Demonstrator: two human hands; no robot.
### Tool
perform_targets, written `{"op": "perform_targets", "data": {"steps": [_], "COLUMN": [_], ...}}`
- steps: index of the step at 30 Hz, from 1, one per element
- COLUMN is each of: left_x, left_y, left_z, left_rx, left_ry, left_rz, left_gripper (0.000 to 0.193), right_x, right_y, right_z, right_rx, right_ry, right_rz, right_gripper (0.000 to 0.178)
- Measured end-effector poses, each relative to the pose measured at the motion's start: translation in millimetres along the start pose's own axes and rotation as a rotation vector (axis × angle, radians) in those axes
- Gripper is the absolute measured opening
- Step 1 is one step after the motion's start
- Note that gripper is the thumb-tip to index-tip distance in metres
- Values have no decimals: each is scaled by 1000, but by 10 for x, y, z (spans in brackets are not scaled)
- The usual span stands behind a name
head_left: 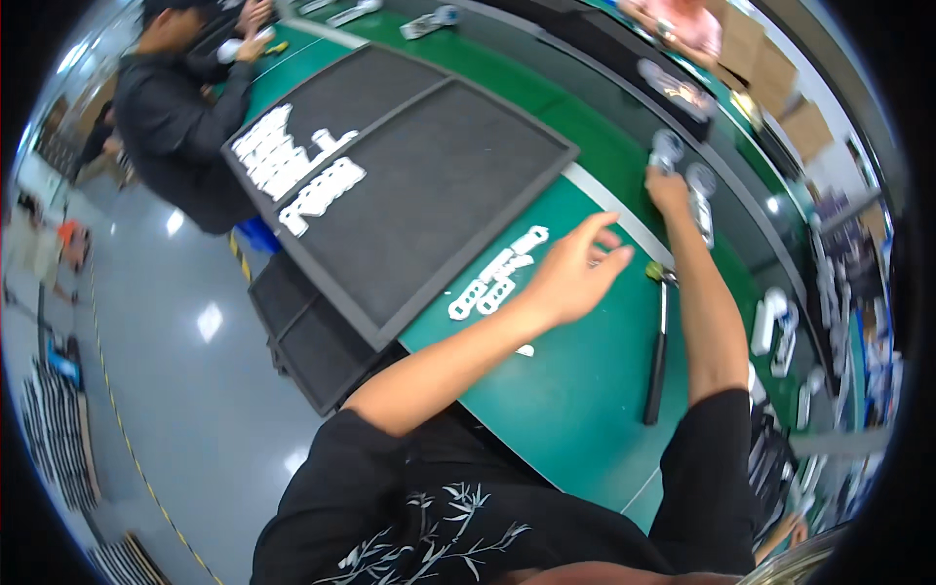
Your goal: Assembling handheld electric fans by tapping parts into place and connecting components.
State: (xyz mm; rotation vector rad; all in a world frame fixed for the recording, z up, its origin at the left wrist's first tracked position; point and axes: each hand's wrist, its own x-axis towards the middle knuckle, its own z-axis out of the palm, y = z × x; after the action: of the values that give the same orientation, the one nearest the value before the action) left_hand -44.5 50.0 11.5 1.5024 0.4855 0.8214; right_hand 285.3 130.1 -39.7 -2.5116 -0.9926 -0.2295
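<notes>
My left hand (577,271) hovers over the green worktable (575,366), its fingers apart and nothing in them. Beneath and beside it lie several flat white plastic parts (495,281) with holes. Farther right, my right hand (667,191) is stretched out over the dark conveyor belt, closed on a whitish handheld device with a round translucent head (667,146). A similar device (701,200) rests just right of that hand. Between my forearms lies a hammer (657,361) with a black handle and a yellow-green end on its head.
A large black divided tray (444,195) with white parts (317,195) overhangs the table at left; more black trays (312,336) sit below. The conveyor (600,117) carries more devices (775,327). A person in black (180,117) works at far left, another in pink (687,34) across the belt.
</notes>
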Motion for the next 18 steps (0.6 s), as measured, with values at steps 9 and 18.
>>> {"op": "perform_targets", "data": {"steps": [9,18], "left_x": [362,405], "left_y": [-215,-746], "left_z": [-383,-27], "left_rx": [-533,-837], "left_ry": [194,-32], "left_rz": [-239,-19], "left_gripper": [53,21], "right_x": [-1861,-2567], "right_y": [-1395,-3522], "right_z": [-1240,32], "right_rx": [936,593], "right_ry": [-197,-424], "right_rz": [-404,-1240], "right_gripper": [44,36]}}
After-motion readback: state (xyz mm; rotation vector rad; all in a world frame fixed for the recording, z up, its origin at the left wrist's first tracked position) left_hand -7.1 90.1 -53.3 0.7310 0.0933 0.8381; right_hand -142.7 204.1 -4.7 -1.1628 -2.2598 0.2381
